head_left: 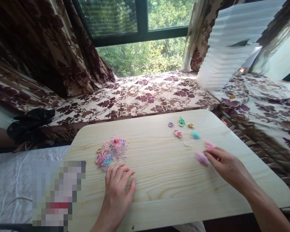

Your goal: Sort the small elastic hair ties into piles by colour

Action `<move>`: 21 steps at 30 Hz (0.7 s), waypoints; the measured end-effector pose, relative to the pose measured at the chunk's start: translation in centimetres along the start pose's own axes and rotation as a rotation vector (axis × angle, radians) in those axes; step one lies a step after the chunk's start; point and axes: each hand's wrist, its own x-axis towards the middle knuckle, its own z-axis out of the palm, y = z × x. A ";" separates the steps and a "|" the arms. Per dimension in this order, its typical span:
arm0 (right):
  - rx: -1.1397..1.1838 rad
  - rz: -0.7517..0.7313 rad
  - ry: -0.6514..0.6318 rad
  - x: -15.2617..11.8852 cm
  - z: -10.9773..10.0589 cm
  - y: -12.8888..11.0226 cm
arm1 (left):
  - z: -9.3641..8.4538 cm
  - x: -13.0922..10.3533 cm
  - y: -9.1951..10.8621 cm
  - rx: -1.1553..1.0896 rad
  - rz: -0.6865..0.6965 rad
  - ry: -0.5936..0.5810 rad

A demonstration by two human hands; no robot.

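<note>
Left end of the desk [157, 187]: mixed pile [113, 151] of small stretchy-looking loops, mostly pink and lilac, some blue, yellow and red. Long axis slants from near-left to far-right. Loops inside lie every which way, no common direction.

Left hand [119, 182] just on the near side of the pile, palm down, fingers loosely spread, thumb apart. No loop visible in it; underside hidden.

Further right, small single-colour groups: purple loops [170, 124], then red-and-pink loops [178, 134], green loops [181, 121] beyond. Next cream loops [188, 146], a thin group lying roughly left-right; tan loops [190, 125] and teal loops [195, 135] farther back.

Then lilac loops [201, 158], long axis running far-left to near-right, and pink loops [209, 144] behind, near the fingers.

Right hand [223, 164] last: thumb and forefinger nearly together at the lilac group's right edge, rest curled. Can't tell if a loop is pinched; too blurred.

My read: step in hand is colour-sorting, right hand at the lilac group. Next move calls for a light fingertip pinch or release, low down, without dragging neighbours.
</note>
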 end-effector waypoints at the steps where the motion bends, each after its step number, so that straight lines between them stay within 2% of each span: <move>1: 0.001 -0.003 0.001 0.0 -0.1 -0.1 | -0.1 0.0 0.2 -0.008 -0.015 0.005; 4: 0.002 0.004 -0.001 -0.2 -0.2 -0.3 | -0.2 -0.1 0.2 -0.016 -0.046 0.007; 9: -0.009 0.027 0.011 -0.8 -0.2 -0.4 | -0.3 -0.5 -0.6 0.011 -0.004 -0.025; 16: -0.030 0.044 0.027 -0.7 0.0 -0.1 | -0.5 -0.1 0.1 -0.005 -0.129 0.010; 21: -0.080 0.024 0.058 -1.1 -0.1 -0.6 | -0.5 -0.1 0.0 -0.007 -0.124 0.015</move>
